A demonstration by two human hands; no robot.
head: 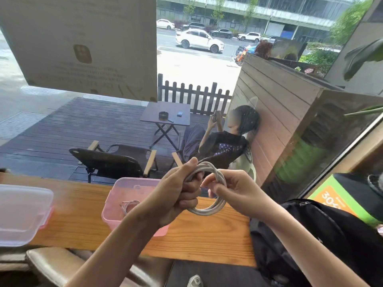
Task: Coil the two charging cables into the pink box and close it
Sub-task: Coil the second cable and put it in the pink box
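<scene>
Backpack (323,235), black, rests right on the wooden counter (207,235). Left hand (178,195) grips the white cable coil (209,187); right hand (234,189) pinches its loops. Behind, the open pink box (116,204) holds the second cable (128,205); its lid (20,212) lies left. Orange sign (333,200): "30" legible.

White cable (215,208) coiled in a loop above open pink box (116,191) containing second coiled cable (129,204); lid (22,212) lies apart
</scene>
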